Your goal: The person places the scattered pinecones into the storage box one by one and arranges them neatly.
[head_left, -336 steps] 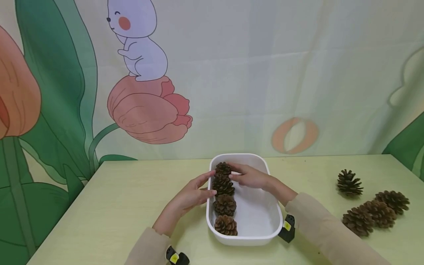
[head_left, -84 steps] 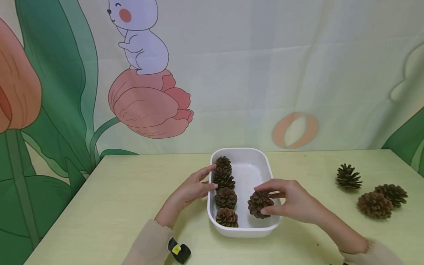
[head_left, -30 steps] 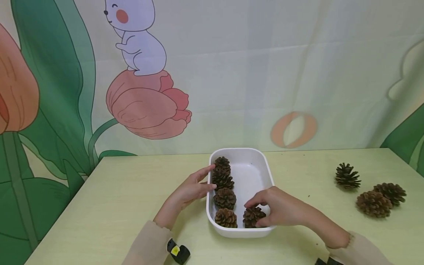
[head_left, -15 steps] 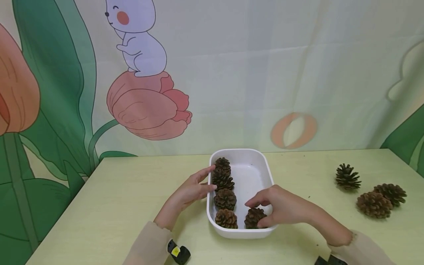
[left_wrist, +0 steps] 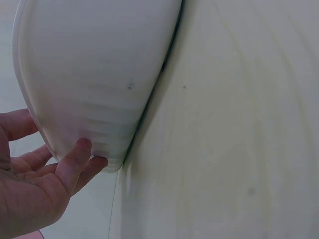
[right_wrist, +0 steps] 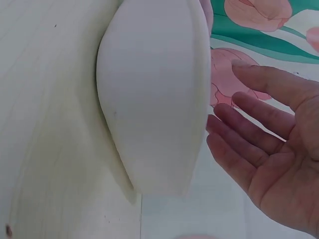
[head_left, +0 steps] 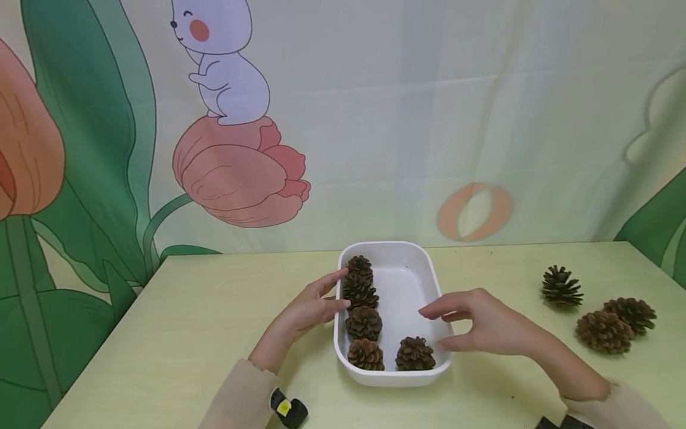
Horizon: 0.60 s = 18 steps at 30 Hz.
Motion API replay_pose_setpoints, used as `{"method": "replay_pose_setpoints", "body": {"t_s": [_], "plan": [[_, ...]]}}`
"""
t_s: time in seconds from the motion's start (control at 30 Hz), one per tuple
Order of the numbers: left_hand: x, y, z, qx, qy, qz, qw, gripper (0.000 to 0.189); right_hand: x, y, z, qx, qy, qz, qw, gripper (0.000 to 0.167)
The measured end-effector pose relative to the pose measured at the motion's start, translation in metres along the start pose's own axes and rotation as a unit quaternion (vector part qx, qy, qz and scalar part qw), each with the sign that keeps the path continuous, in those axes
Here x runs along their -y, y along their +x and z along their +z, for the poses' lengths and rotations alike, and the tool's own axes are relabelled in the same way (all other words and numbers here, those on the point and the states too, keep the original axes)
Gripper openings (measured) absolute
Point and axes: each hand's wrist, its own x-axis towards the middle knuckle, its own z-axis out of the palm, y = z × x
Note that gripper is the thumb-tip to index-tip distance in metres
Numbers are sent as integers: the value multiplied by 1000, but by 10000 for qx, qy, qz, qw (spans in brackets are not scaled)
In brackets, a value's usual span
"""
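A white plastic tub (head_left: pixel 393 378) stands on the table, with a row of pine cones (head_left: pixel 364 323) along its left wall. One more pine cone (head_left: pixel 415 354) sits alone in the front right corner. My left hand (head_left: pixel 309 311) grips the tub's left rim; in the left wrist view, fingertips (left_wrist: pixel 79 154) press the outer wall while others pass behind the rim. My right hand (head_left: pixel 495 325) hovers over the right rim, thumb and fingers spread and holding nothing. The right wrist view has this hand (right_wrist: pixel 284 144) beside the tub (right_wrist: pixel 154 94), its fingers loosely bent.
On the table's right side lie two touching pine cones, a brown one (head_left: pixel 604 332) and a darker one (head_left: pixel 631 314). Another pine cone (head_left: pixel 561 287) stands apart behind them. A printed curtain (head_left: pixel 370 131) hangs along the table's back edge.
A pine cone from the right-hand group has come into the tub's front right corner. My right hand has just released it and moved up and right. My left hand stays at the rim.
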Motion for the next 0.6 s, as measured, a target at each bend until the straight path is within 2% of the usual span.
{"method": "replay_pose_setpoints", "body": {"t_s": [0.2,0.6], "plan": [[0,0,1,-24,-5,-1,10000,62,-6,-13,-13,-354,-9,-401,9986,39],[1,1,1,-5,-29,-8,10000,63,-18,-48,-38,-1112,-521,-123,9924,41]]}}
